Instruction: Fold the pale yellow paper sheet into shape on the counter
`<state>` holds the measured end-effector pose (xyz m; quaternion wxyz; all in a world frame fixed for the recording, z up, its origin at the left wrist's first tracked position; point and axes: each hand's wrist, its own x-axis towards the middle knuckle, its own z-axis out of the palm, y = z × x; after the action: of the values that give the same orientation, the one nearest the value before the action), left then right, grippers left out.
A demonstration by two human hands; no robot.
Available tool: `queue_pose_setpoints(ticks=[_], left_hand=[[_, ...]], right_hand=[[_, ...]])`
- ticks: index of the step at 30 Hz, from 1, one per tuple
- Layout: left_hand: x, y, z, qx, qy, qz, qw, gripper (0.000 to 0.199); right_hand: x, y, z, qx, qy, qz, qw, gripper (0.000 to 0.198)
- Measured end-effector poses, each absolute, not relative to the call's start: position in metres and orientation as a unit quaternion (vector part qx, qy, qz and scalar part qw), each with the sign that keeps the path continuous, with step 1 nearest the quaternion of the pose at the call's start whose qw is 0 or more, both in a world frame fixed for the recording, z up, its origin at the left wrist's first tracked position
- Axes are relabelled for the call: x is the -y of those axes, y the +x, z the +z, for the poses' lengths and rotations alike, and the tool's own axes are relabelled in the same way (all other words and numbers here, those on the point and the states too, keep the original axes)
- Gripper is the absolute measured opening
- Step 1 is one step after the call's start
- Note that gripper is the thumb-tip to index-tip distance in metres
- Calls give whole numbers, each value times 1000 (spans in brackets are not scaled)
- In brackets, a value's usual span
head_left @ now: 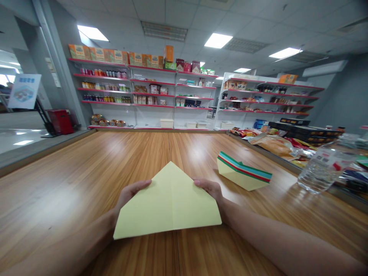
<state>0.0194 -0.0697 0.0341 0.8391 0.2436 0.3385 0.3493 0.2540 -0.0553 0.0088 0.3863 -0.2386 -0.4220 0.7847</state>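
A pale yellow sheet of folded paper [169, 203] is held up above the wooden table. Its top comes to a point, its lower edge is wide, and a crease runs down its middle. My left hand [130, 193] grips the left slanted edge, thumb on the front and the other fingers hidden behind. On the opposite slanted edge my right hand [211, 189] holds it the same way. To the right of the sheet, a folded paper boat [244, 172] stands on the table, pale yellow with a green, blue, white and red striped rim.
The wooden table [138, 149] stretches ahead to a raised edge. At the right stand a clear plastic bottle [319, 168] and several snack packets [276, 145], with stacked black boxes [304, 132] behind. Shelves of goods [152, 94] line the back, and a sign [24, 92] stands far left.
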Motion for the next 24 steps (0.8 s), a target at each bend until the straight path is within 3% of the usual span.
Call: queue_pose_setpoints(ticks=[4, 8, 14, 20, 22, 24], left_hand=[[72, 25, 32, -230, 294, 405, 835, 50], [70, 30, 25, -183, 346, 399, 829, 44], [66, 32, 24, -181, 294, 407, 846, 33], [68, 34, 18, -264, 303, 432, 807, 14], [69, 35, 13, -302, 353, 413, 783, 18], [69, 37, 8, -316, 409, 397, 759, 36]], right_hand=[[57, 251, 11, 443, -245, 744, 436, 56], [55, 247, 6, 432, -245, 727, 473, 39], [51, 245, 1, 450, -244, 731, 450, 30], [55, 237, -4, 498, -319, 640, 491, 28], [56, 235, -5, 501, -338, 624, 495, 32], [56, 234, -6, 506, -344, 619, 493, 33]])
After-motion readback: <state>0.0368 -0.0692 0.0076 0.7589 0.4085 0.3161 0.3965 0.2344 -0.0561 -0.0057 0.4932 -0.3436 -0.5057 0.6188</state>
